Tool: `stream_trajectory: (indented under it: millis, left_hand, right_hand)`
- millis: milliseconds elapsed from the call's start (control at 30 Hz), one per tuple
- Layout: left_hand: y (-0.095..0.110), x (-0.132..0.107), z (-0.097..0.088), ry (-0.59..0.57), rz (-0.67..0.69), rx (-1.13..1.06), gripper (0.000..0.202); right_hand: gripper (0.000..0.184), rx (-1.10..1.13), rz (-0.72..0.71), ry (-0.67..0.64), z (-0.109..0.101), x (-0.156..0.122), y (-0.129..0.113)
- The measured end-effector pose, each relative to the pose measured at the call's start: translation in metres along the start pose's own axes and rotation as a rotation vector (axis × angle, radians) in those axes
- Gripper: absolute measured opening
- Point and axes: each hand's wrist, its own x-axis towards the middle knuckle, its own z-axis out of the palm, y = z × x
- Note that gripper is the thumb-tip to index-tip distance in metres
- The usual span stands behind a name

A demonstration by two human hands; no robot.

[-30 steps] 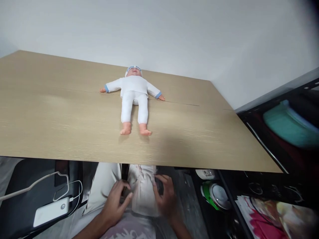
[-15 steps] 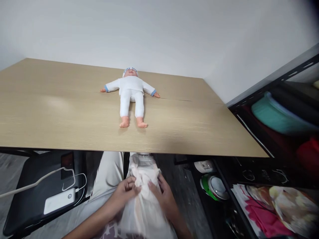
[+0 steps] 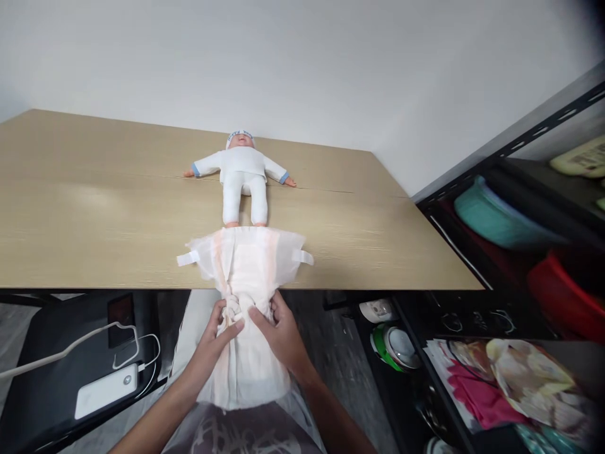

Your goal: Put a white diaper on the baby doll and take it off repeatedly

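An opened white diaper (image 3: 248, 258) with pale orange side bands stretches from the table's front edge down over my lap. Its far end, with a white tab at each side, lies spread on the tabletop against the doll's feet. My left hand (image 3: 220, 331) pinches the gathered middle of the diaper on its left side. On the opposite side, my right hand (image 3: 278, 331) grips the same bunched part, thumb on top. A baby doll (image 3: 243, 176) in a white suit and printed cap lies on its back on the table, arms out, legs toward me.
The wooden table (image 3: 94, 239) meets a white wall behind. On a black chair (image 3: 42, 353) at left lie a white power bank (image 3: 108, 389) and cables. A dark shelf at right holds a teal basin (image 3: 496, 217), a red item (image 3: 562, 293), tins and cloths.
The diaper's far end has come up onto the table and spread open with its tabs out. Both hands have risen slightly, still holding its middle. The view has shifted a little.
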Motion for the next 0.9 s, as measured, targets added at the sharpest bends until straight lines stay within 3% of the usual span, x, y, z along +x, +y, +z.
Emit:
stream_trajectory:
  millis: [67, 167, 267, 333, 467, 633, 767, 900]
  left_hand:
    - [-0.006, 0.007, -0.003, 0.011, -0.052, -0.07, 0.082]
    - [-0.018, 0.012, -0.005, 0.008, -0.104, -0.126, 0.085]
    - [-0.024, 0.013, -0.004, 0.035, -0.108, -0.11, 0.084]
    - [-0.023, 0.013, -0.002, 0.043, -0.113, -0.102, 0.086]
    - [-0.024, 0.01, 0.002, 0.023, -0.11, -0.066, 0.087]
    - [-0.032, 0.005, -0.013, -0.042, -0.107, -0.012, 0.082]
    - [-0.003, 0.003, -0.051, -0.173, 0.057, 0.321, 0.056]
    - [0.063, 0.027, -0.086, -0.284, 0.312, 0.704, 0.028]
  right_hand:
    - [0.049, -0.101, 0.017, 0.012, -0.001, 0.004, 0.01]
    - [0.047, -0.318, -0.019, 0.15, -0.01, -0.002, 0.019]
    - [0.047, -0.478, -0.161, 0.3, -0.021, -0.007, 0.016]
    - [0.046, -0.556, -0.284, 0.306, -0.024, -0.001, 0.007]
    - [0.054, -0.693, -0.453, 0.061, -0.012, 0.039, -0.013]
    - [0.074, -0.887, -0.405, -0.253, 0.007, 0.088, -0.009]
    - [0.075, -0.961, -0.386, -0.286, 0.009, 0.096, 0.005]
    - [0.075, -0.983, -0.403, -0.263, 0.009, 0.094, 0.01]
